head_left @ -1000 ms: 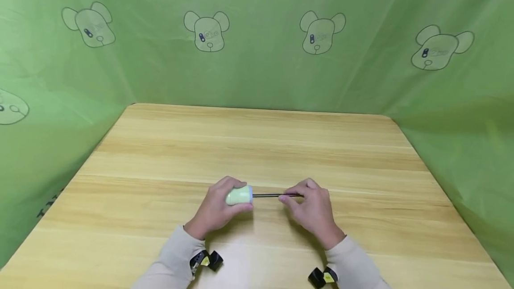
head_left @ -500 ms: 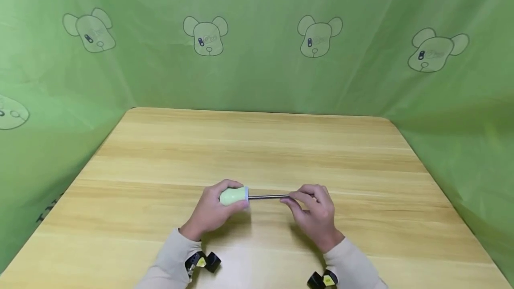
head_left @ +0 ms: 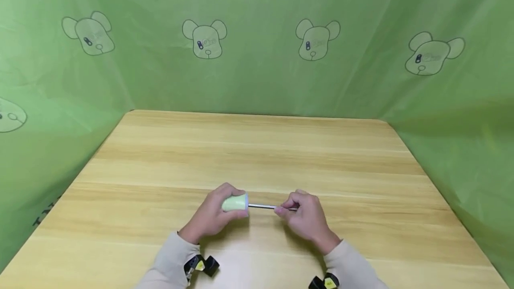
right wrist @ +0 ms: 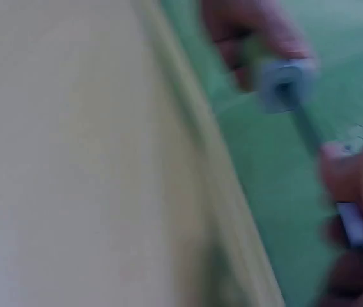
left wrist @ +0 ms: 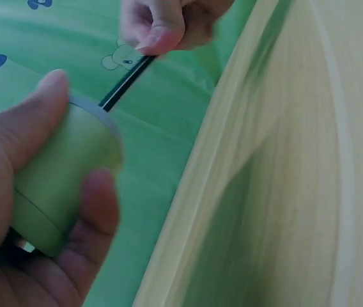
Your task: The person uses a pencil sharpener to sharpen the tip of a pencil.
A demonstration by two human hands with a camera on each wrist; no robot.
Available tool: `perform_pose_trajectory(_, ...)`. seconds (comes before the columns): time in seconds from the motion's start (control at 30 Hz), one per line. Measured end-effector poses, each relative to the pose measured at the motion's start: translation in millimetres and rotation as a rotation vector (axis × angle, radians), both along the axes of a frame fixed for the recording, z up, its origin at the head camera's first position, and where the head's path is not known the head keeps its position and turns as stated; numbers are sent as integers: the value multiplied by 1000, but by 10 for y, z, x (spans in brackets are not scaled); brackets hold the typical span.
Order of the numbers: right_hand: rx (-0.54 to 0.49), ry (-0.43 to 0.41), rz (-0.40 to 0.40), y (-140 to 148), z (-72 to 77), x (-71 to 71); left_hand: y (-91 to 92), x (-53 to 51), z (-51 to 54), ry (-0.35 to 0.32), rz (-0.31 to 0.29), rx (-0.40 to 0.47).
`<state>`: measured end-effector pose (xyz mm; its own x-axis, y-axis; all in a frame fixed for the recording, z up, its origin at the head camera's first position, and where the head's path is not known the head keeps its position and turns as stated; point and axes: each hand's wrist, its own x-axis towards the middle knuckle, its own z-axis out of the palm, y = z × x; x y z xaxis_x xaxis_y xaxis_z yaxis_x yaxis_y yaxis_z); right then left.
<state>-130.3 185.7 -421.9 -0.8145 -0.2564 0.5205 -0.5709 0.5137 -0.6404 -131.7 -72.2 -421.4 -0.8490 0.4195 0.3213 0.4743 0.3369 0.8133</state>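
My left hand (head_left: 213, 212) grips a light green, barrel-shaped pencil sharpener (head_left: 234, 203) with a pale lavender rim, thumb on one side and fingers round the other. A dark pencil (head_left: 262, 206) runs into the hole at its rim end, so its tip is hidden. My right hand (head_left: 307, 217) pinches the pencil near its far end between thumb and curled fingers. In the left wrist view the sharpener (left wrist: 66, 173) tilts, and the pencil (left wrist: 127, 83) slants up to the other hand. Blur softens the right wrist view, where the sharpener's round face (right wrist: 287, 83) surrounds the pencil.
Both hands are above a light wood table (head_left: 257, 155). A green curtain (head_left: 257, 79) printed with bear heads stands round its back and sides. A black wrist camera (head_left: 202, 265) sits on the left sleeve, another (head_left: 324, 282) on the right.
My right hand has shifted its grip along the pencil and turned, its fingers more curled now. The left hand keeps the sharpener, and both sit slightly lower in the head view.
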Motion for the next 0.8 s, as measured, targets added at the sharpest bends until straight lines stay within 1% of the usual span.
perform_pose_trajectory(0.03, 12, -151, -16, 5, 34, 17, 4, 5, -14, 37, -11, -10)
perform_pose_trajectory(0.07, 24, -281, -36, 11, 64, 32, 10, 11, -24, 64, -23, -12)
perform_pose_trajectory(0.1, 38, -361, -53, 15, 88, 43, 17, 17, -30, 82, -27, -13)
perform_pose_trajectory(0.13, 55, -377, -69, 21, 94, 41, 27, 23, -35, 94, -27, -11)
perform_pose_trajectory(0.17, 75, -334, -81, 24, 86, 34, 37, 28, -38, 96, -17, -8)
perform_pose_trajectory(0.3, 152, 29, -159, 15, 1, -1, 61, 35, -22, 65, 75, -10)
perform_pose_trajectory(0.33, 163, 105, -175, 11, -19, -10, 65, 35, -18, 54, 95, -8)
perform_pose_trajectory(0.37, 168, 161, -180, 8, -30, -15, 67, 36, -10, 43, 112, -5)
perform_pose_trajectory(0.4, 163, 206, -178, 6, -38, -18, 68, 35, -4, 28, 127, 1)
perform_pose_trajectory(0.47, 133, 269, -152, 5, -44, -22, 70, 35, 19, -9, 148, 22)
perform_pose_trajectory(0.57, 98, 391, -123, 4, -50, -24, 64, 39, 50, -85, 153, 58)
perform_pose_trajectory(0.63, 66, 472, -107, 1, -61, -35, 56, 44, 63, -133, 140, 77)
perform_pose_trajectory(0.7, 42, 551, -89, -1, -77, -59, 42, 47, 59, -167, 115, 93)
perform_pose_trajectory(0.77, 26, 616, -69, 4, -96, -92, 30, 45, 44, -181, 86, 106)
perform_pose_trajectory(0.8, 20, 640, -54, 9, -102, -109, 25, 42, 34, -178, 71, 109)
